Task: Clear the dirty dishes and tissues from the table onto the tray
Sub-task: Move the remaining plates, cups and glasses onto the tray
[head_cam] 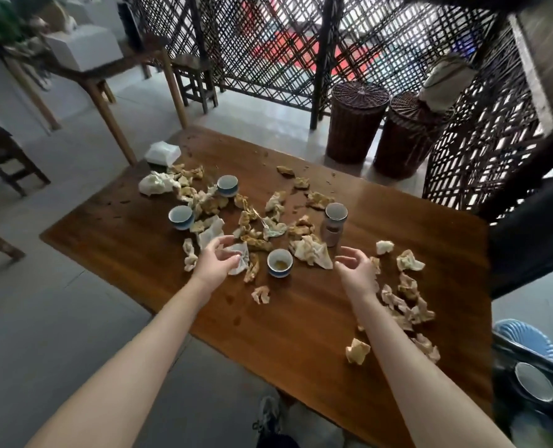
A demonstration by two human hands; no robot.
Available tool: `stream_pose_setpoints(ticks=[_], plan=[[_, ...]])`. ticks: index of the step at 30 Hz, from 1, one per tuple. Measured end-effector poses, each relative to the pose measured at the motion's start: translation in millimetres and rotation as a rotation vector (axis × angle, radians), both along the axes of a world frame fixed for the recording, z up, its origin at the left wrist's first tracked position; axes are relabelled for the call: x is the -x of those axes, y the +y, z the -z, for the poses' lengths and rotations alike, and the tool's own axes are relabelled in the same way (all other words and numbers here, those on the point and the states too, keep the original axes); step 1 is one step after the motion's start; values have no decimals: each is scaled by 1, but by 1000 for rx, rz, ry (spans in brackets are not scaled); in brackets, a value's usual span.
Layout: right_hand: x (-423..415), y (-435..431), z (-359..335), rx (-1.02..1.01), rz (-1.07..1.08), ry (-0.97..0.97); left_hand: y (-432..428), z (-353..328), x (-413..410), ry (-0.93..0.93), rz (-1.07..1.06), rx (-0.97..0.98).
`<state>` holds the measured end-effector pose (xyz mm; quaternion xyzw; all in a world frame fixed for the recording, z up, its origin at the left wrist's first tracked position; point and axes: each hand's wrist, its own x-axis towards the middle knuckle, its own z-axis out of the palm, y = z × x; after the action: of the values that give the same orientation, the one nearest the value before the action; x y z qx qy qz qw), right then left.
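Note:
A brown wooden table (301, 318) is strewn with several crumpled, stained tissues (310, 250). Three small blue-and-white cups stand on it: one near the middle (280, 262) holding yellowish dregs, one at the left (181, 217), one further back (227, 185). A tall metal cup (334, 226) stands right of centre. My left hand (215, 263) hovers with loosely spread fingers over a flat white tissue (241, 257), left of the middle cup. My right hand (357, 270) hovers relaxed and empty, right of that cup and just in front of the metal cup.
A white tissue box (162, 153) sits at the table's far left corner. Two wicker baskets (357, 124) stand behind the table by a lattice screen. At the lower right edge a dark tray (507, 345) holds bowls. Stools and another table are at the back left.

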<state>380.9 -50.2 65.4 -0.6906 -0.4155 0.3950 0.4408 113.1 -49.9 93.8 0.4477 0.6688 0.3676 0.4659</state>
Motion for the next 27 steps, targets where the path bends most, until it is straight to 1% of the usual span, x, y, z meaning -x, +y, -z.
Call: stream_pose_setpoints(ticks=[5, 10, 12, 16, 19, 22, 27], plan=[[-1, 60, 5, 74, 45, 1, 72, 2, 3, 24, 34, 23], [-5, 101, 28, 159, 62, -25, 117, 20, -3, 38, 99, 103], [-6, 113, 41, 193, 63, -28, 130, 28, -6, 47, 108, 113], [-8, 135, 67, 248, 91, -66, 152, 45, -14, 5, 65, 58], [-9, 147, 82, 289, 117, -84, 160, 53, -15, -3, 71, 50], [-5, 156, 92, 294, 138, -76, 166, 59, -12, 9, 96, 48], [8, 166, 97, 267, 231, -51, 184, 61, 1, 6, 150, 45]])
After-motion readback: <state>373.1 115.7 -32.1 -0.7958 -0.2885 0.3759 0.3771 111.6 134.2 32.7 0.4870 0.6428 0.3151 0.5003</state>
